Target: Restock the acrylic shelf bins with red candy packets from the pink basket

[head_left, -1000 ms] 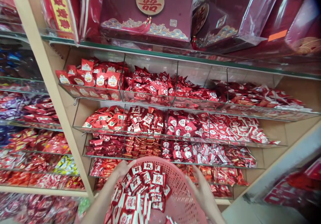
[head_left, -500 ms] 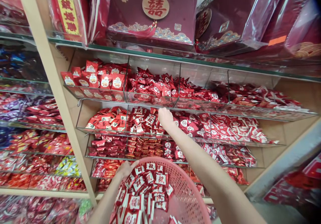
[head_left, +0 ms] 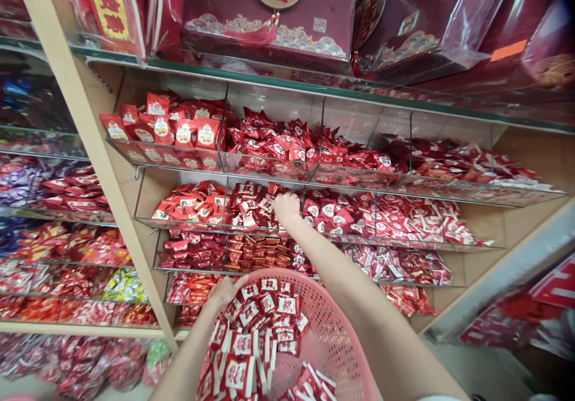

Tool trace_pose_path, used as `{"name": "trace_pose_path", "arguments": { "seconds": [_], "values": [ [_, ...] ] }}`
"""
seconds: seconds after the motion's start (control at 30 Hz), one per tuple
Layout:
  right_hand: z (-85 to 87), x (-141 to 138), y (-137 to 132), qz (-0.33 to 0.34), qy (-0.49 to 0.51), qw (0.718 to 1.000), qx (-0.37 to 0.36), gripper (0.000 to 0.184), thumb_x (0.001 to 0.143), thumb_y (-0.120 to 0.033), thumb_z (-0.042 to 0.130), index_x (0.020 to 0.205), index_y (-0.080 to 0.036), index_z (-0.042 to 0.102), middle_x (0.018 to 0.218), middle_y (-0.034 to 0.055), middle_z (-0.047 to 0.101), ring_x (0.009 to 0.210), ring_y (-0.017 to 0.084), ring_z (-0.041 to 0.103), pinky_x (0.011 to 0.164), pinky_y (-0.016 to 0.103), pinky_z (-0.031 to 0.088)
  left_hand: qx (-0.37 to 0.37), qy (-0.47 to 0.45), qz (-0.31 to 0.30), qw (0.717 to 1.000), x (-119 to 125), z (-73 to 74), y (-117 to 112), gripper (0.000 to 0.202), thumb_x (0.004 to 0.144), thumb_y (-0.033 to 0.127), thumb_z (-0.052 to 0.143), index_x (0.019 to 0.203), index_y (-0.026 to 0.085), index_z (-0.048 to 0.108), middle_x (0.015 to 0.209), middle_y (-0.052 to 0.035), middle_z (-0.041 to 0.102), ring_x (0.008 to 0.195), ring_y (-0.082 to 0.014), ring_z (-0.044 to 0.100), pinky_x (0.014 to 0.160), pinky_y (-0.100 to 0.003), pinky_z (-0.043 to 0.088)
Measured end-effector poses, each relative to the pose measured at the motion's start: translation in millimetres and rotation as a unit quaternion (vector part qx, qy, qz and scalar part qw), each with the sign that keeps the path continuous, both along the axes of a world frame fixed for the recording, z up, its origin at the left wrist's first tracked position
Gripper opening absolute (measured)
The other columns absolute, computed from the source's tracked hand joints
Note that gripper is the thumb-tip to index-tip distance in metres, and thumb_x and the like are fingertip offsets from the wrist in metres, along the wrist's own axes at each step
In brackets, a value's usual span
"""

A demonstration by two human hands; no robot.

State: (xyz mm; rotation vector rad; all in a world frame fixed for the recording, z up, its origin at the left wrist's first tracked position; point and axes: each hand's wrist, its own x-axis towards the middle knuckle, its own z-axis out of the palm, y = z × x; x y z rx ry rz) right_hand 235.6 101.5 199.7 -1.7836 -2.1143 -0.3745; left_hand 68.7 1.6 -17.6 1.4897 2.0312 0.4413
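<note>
My left hand grips the far rim of a pink perforated plastic basket, thumb over the edge. The basket holds several red-and-white wrapped candies. My right hand reaches up into a clear shelf bin of matching red-and-white candies in the second row, its fingers curled down into the pile. What the fingers hold, if anything, is hidden.
Clear acrylic bins of red wrapped sweets fill the shelves in several rows. Large maroon gift boxes stand on the glass shelf above. A beige upright post divides off more candy shelves at left. A beige ledge runs at lower right.
My right hand left the basket's right side and rose to the second-row bin, then settled lower into the candies. The left hand stayed on the basket rim.
</note>
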Motion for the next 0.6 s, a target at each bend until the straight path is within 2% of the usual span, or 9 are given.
{"name": "trace_pose_path", "arguments": {
  "seconds": [0.1, 0.2, 0.3, 0.4, 0.5, 0.6],
  "values": [
    [-2.0, -1.1, 1.2, 0.000, 0.007, 1.000, -0.006, 0.036, 0.089, -0.018, 0.034, 0.102, 0.004, 0.059, 0.108, 0.0307, 0.054, 0.100, 0.032, 0.052, 0.074, 0.044, 0.044, 0.002, -0.006, -0.010, 1.000, 0.1, 0.2, -0.6, 0.068, 0.065, 0.079, 0.030, 0.062, 0.017, 0.056, 0.072, -0.0138, 0.067, 0.073, -0.0294, 0.063, 0.065, -0.033, 0.042],
    [-3.8, 3.9, -4.0, 0.024, 0.008, 0.999, 0.025, 0.038, 0.090, -0.022, 0.034, 0.109, 0.002, 0.056, 0.113, 0.0283, 0.053, 0.102, 0.032, 0.049, 0.078, 0.044, 0.044, 0.002, -0.021, -0.012, 1.000, -0.5, -0.1, -1.5, 0.069, 0.065, 0.080, 0.031, 0.063, 0.016, 0.057, 0.069, -0.0133, 0.067, 0.070, -0.0288, 0.064, 0.067, -0.033, 0.042],
    [-6.7, 12.5, -18.7, 0.093, 0.000, 0.990, 0.109, 0.046, 0.090, -0.030, 0.037, 0.125, 0.000, 0.043, 0.125, 0.0264, 0.046, 0.109, 0.032, 0.043, 0.087, 0.046, 0.039, 0.010, -0.026, -0.002, 1.000, -0.5, 0.0, -2.2, 0.068, 0.064, 0.079, 0.034, 0.063, 0.016, 0.058, 0.069, -0.0124, 0.068, 0.070, -0.0281, 0.064, 0.065, -0.032, 0.041],
    [-12.9, 22.8, -46.0, 0.175, -0.001, 0.972, 0.159, 0.054, 0.091, -0.032, 0.034, 0.136, -0.001, 0.029, 0.140, 0.0226, 0.030, 0.122, 0.031, 0.033, 0.099, 0.047, 0.030, 0.009, -0.019, 0.009, 1.000, 0.5, 0.7, -2.0, 0.067, 0.063, 0.078, 0.036, 0.062, 0.015, 0.059, 0.068, -0.0126, 0.067, 0.069, -0.0283, 0.063, 0.061, -0.031, 0.040],
    [-28.6, 32.7, -82.7, 0.238, 0.040, 0.958, 0.156, 0.054, 0.093, -0.032, 0.028, 0.140, -0.005, 0.023, 0.146, 0.0158, 0.021, 0.129, 0.028, 0.027, 0.104, 0.044, 0.025, 0.012, -0.012, 0.017, 1.000, 1.6, 1.0, -1.2, 0.067, 0.063, 0.078, 0.036, 0.062, 0.015, 0.059, 0.068, -0.0133, 0.067, 0.070, -0.0285, 0.063, 0.060, -0.030, 0.040],
    [-62.4, 38.5, -114.7, 0.276, 0.131, 0.946, 0.109, 0.050, 0.093, -0.030, 0.026, 0.140, -0.011, 0.027, 0.145, 0.0107, 0.027, 0.128, 0.023, 0.032, 0.104, 0.040, 0.028, 0.009, -0.012, 0.004, 1.000, 1.9, 0.1, -0.5, 0.069, 0.065, 0.078, 0.033, 0.063, 0.015, 0.061, 0.070, -0.0136, 0.067, 0.072, -0.0276, 0.063, 0.061, -0.030, 0.040]
  ]
}}
